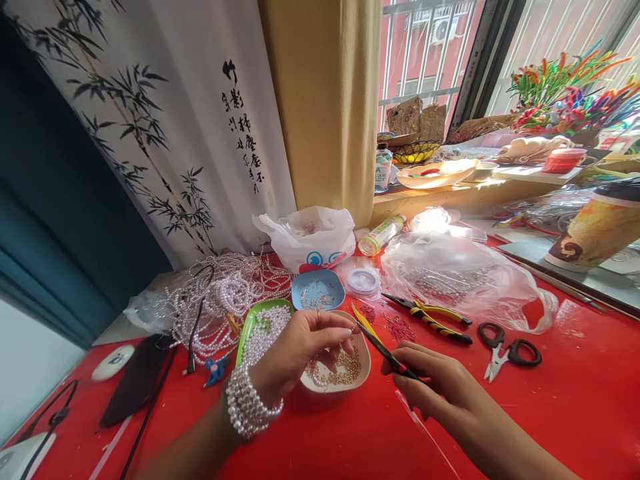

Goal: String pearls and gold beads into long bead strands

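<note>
My left hand [307, 343], with strands of silvery pearl-like beads [247, 403] around its wrist, is above the bead dishes. Its thumb and forefinger are pinched together; whatever is between them is too small to make out. My right hand [433, 380] grips a slim black-and-yellow pointed tool [385, 350], whose tip meets the left fingertips. Below the left hand is a cream dish [367, 370] of gold beads [345, 375]. Beside it are a green tray [245, 327] of white pearl beads [267, 330] and a blue dish [300, 293] with small metallic bits.
Yellow-and-black pliers [440, 320] and black-handled scissors [497, 357] lie right. Bead strands [225, 293] and a black phone-like slab [135, 380] are left. Plastic bags [320, 233], a white spool [363, 281] and a patterned cup [595, 230] stand behind. Small red pieces [399, 328] lie nearby.
</note>
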Demonstrator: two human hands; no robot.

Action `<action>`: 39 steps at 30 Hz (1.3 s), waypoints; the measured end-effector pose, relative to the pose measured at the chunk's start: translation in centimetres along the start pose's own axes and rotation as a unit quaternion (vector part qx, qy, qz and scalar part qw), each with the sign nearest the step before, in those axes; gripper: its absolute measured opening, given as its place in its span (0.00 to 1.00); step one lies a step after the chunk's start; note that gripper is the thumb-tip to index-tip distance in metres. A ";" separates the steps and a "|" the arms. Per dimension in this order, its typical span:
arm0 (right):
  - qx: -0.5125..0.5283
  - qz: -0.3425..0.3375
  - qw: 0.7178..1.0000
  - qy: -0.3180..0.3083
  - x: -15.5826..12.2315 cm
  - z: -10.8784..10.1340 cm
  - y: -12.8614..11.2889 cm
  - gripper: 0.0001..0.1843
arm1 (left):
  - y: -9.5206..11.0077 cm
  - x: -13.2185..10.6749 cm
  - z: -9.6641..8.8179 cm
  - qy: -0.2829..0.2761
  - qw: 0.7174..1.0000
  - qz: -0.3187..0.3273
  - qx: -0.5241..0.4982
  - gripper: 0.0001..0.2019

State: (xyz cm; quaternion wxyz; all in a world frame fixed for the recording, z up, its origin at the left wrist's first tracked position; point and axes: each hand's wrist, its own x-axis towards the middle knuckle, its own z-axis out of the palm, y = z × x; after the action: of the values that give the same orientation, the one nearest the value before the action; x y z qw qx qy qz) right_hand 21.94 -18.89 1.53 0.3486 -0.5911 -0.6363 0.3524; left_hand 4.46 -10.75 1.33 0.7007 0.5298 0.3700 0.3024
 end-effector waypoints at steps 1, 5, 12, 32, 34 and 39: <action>0.018 0.021 1.000 -0.003 0.0 0.0 -0.1 0.14 | 0.0 0.0 0.0 0.000 1.000 0.002 -0.002 0.09; 0.053 0.085 0.995 -0.003 -0.4 -0.1 -0.2 0.17 | 0.2 -0.1 0.0 0.003 1.000 0.006 -0.012 0.08; 0.056 0.070 0.996 0.000 -1.2 -0.1 -0.6 0.16 | 0.2 -0.2 0.3 0.006 1.000 0.011 -0.015 0.08; 0.033 0.042 0.999 0.008 -1.5 -0.2 -0.9 0.15 | 0.2 -0.8 0.1 -0.021 1.000 0.006 0.006 0.09; 0.014 0.014 1.000 0.016 -1.6 -0.2 -0.8 0.15 | 0.2 -0.9 0.2 -0.022 1.000 0.013 0.009 0.08; -0.043 -0.061 0.997 0.017 -1.7 -0.2 -0.5 0.14 | 0.1 -1.2 0.3 -0.029 0.999 0.030 0.006 0.08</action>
State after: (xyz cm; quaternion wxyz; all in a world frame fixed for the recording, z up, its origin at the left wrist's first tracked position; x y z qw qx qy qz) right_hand 21.94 -20.56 2.03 0.3544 -0.5719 -0.6794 0.2928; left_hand 4.10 -11.86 1.72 0.6989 0.5528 0.3355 0.3055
